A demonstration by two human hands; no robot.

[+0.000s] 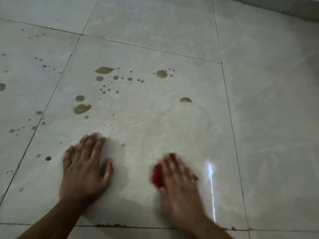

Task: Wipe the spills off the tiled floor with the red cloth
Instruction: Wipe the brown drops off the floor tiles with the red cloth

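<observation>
No text, label, brand, number or sign is showing legibly anywhere in view. The floor tiles (155, 40) are carrying no print, and the red cloth (157, 176) is blurring too much to show any marking.
</observation>
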